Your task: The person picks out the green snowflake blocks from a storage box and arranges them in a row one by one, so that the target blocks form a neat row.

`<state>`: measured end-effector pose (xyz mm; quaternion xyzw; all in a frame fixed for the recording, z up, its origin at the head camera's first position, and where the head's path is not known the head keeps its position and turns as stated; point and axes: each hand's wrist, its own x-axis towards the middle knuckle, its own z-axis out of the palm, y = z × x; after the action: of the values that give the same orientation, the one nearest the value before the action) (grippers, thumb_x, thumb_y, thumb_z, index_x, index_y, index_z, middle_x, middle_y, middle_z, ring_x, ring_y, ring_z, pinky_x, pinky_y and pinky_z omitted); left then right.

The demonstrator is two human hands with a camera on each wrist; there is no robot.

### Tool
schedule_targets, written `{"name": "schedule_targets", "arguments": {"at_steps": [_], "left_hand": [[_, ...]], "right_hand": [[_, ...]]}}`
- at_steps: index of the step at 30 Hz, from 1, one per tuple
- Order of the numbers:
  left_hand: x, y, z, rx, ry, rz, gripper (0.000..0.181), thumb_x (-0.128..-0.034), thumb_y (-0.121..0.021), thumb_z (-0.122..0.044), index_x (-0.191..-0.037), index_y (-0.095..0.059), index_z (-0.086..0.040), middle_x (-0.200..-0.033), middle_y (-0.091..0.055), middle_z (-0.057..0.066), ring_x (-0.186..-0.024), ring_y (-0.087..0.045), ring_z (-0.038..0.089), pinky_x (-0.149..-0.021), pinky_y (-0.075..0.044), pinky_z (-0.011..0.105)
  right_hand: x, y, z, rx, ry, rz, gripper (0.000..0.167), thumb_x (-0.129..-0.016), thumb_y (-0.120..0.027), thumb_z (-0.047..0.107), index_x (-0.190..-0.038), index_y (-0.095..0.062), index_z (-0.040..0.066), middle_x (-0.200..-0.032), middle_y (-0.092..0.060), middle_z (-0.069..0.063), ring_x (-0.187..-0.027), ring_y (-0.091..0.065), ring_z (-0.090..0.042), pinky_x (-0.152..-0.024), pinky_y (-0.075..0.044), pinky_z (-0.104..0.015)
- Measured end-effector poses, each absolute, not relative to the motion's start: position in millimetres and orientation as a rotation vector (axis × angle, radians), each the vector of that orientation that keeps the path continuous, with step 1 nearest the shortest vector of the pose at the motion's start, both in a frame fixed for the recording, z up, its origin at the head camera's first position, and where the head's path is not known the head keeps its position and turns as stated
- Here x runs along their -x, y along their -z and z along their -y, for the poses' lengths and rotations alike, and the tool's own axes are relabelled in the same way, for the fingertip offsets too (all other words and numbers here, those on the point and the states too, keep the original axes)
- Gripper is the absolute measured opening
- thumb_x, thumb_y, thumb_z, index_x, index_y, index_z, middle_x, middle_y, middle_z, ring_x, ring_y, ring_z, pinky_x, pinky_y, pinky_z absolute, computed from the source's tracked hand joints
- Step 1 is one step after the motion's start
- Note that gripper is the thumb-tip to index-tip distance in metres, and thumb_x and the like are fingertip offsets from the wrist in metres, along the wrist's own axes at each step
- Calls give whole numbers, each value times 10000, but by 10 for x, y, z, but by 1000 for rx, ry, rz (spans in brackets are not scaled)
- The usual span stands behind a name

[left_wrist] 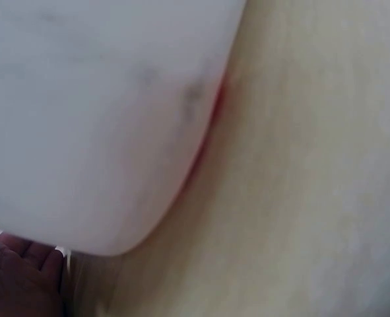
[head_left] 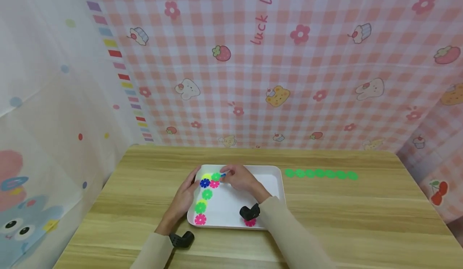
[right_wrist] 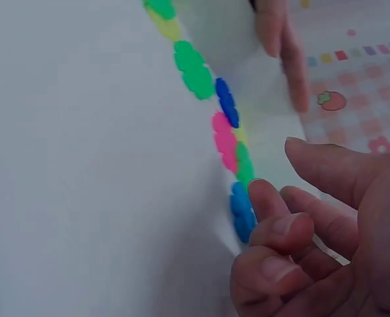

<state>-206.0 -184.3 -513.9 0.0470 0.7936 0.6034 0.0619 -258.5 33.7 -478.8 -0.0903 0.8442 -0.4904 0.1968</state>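
A white tray [head_left: 235,204] holds notched plastic flower discs along its left side. My left hand [head_left: 185,196] grips the tray's left wall, thumb over the rim and fingers along the outside. My right hand [head_left: 239,177] is over the far part of the tray, its fingertips touching a blue flower disc [right_wrist: 242,214]; the thumb stands apart from the fingers. Beside that disc are a green disc [head_left: 216,176], a pink disc [head_left: 214,184] and a dark blue disc [head_left: 205,183]. In the left wrist view, the tray's corner [left_wrist: 115,198] hides most of the hand.
Nearer in the tray lie green discs [head_left: 200,208], part of a yellow one and a pink one [head_left: 200,219]. Another pink disc [head_left: 250,222] sits under the right wrist. Right of the tray, a row of several green discs [head_left: 319,173] lies on the wooden table [head_left: 343,220].
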Motion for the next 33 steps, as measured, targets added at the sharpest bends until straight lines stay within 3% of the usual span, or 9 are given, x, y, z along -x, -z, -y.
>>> {"name": "schedule_targets", "arguments": {"at_steps": [7, 12, 20, 25, 33], "left_hand": [[1968, 4888, 1780, -109, -1800, -2372, 515, -1080, -278, -115, -1590, -205, -135, -1662, -137, 78, -1534, -65, 261, -1241, -49, 484], [2041, 5029, 1817, -112, -1801, -2393, 512, -1083, -289, -136, -1590, -219, -167, -1659, -155, 58, -1533, -77, 251, -1241, -50, 483], [2065, 5128, 1824, -159, -1841, -2383, 507, -1086, -289, -159, -1587, -221, -184, -1660, -156, 47, -1532, -84, 239, -1239, -60, 489], [2066, 5134, 1825, -187, -1873, -2363, 508, -1083, -287, -139, -1587, -220, -156, -1658, -153, 58, -1529, -95, 227, -1242, -71, 468], [2072, 5135, 1833, -173, -1879, -2366, 511, -1079, -289, -124, -1585, -226, -157, -1652, -185, 37, -1528, -107, 221, -1243, -79, 462]], "right_hand": [[2588, 4879, -241, 333, 1337, -2452, 296, -904, -707, 145, -1190, -699, 70, -950, -620, -28, -834, -516, -174, -764, -451, -291], [2586, 4891, -177, 355, 1346, -2493, 286, -884, -722, 105, -1161, -704, 37, -966, -641, -52, -821, -515, -166, -810, -487, -314], [2554, 4910, -57, 396, 1316, -2568, 201, -855, -756, 87, -1053, -731, 58, -1006, -672, -50, -796, -506, -142, -717, -445, -247], [2526, 4901, -23, 371, 1319, -2580, 130, -858, -755, 100, -986, -747, 79, -920, -645, -33, -756, -499, -154, -656, -416, -243], [2521, 4893, -9, 282, 1329, -2588, 245, -881, -740, 128, -1114, -717, 58, -1048, -675, -78, -885, -556, -188, -816, -517, -348]]}}
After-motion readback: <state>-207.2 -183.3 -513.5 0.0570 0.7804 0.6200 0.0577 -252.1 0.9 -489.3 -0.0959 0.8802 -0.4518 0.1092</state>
